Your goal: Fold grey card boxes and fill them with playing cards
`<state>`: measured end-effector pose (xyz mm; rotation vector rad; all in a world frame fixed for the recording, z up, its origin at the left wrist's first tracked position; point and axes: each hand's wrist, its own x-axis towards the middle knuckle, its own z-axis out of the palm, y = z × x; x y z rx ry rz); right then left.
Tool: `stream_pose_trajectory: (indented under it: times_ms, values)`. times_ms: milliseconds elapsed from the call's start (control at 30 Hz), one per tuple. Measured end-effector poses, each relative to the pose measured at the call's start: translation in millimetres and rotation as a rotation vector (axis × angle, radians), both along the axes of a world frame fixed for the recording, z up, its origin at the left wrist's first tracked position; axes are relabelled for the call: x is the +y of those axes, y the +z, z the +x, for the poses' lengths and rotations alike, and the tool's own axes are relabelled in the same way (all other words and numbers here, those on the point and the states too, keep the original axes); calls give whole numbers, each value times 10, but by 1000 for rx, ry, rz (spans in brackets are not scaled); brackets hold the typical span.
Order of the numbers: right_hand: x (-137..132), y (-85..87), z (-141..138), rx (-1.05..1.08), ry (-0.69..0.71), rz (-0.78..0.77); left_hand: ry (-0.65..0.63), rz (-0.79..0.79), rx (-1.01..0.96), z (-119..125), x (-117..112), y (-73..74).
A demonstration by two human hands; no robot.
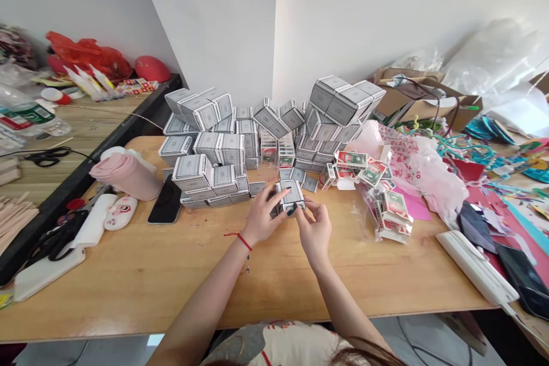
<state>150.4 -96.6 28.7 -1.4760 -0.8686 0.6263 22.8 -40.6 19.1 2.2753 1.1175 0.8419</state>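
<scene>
My left hand (260,218) and my right hand (314,227) meet over the middle of the wooden table (171,274). Both grip one small grey patterned paper box (292,194), the left from its left side, the right from its front right corner. The left wrist wears a red string. Behind the hands rises a pile of finished grey boxes (214,154), with a second heap (338,106) at the back right. To the right lie flat unfolded box blanks (360,163) printed in red and green, some inside a clear plastic bag (392,211).
A pink cup (128,174), a black phone (166,203) and a white case (121,211) lie to the left. Scissors (55,240) rest at the far left. A pink bag (424,171), coloured paper scraps, a white long box (476,266) and another phone (525,280) crowd the right.
</scene>
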Motion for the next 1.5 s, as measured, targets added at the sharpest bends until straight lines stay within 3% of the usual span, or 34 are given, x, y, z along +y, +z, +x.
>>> stream_pose_trajectory:
  times_ms: [1500]
  values:
    - [43, 49, -92, 118, -49, 4, -19, 11, -75, -12, -2, -41]
